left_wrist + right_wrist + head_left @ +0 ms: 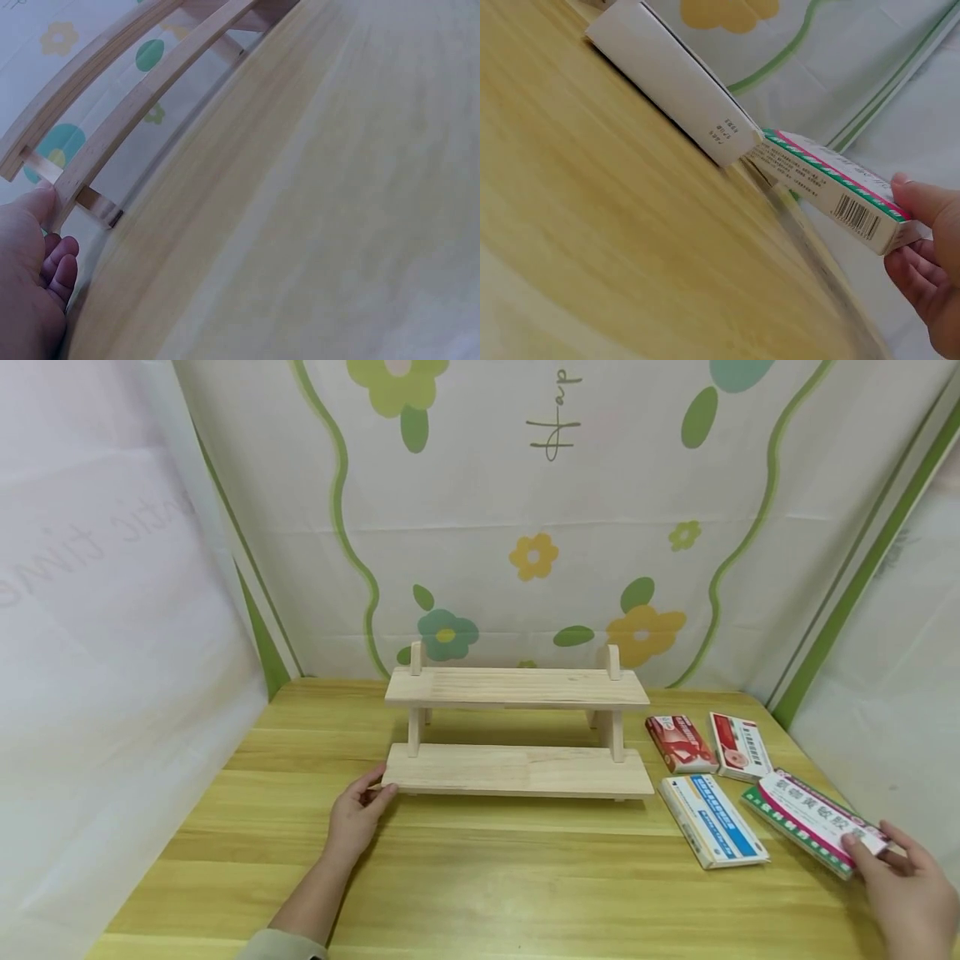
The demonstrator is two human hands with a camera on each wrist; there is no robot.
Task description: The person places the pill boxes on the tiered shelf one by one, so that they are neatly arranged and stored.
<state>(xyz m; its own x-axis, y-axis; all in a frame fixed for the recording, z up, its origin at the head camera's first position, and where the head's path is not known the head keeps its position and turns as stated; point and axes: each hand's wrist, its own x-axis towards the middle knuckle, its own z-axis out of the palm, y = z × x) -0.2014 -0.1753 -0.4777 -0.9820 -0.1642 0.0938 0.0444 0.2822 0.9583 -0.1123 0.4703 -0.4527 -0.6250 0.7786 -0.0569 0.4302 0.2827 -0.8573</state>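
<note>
A two-tier wooden shelf [517, 768] stands at the middle of the table. At the left end of its lower board, my left hand [356, 817] grips the corner, thumb on top and fingers below; the left wrist view shows this shelf [112, 139] close up. On the right, my right hand [911, 889] pinches the near end of a green, white and magenta medicine box [813, 817]. That box [840, 187] slopes in the right wrist view, barcode side facing the camera, its far end beside a white box [671, 82].
A blue and white medicine box [714, 821] lies right of the shelf. Behind it are a red box [681, 744] and a white and red box [739, 746]. Printed cloth [480, 493] hangs behind the wooden table [525, 885] and along both sides.
</note>
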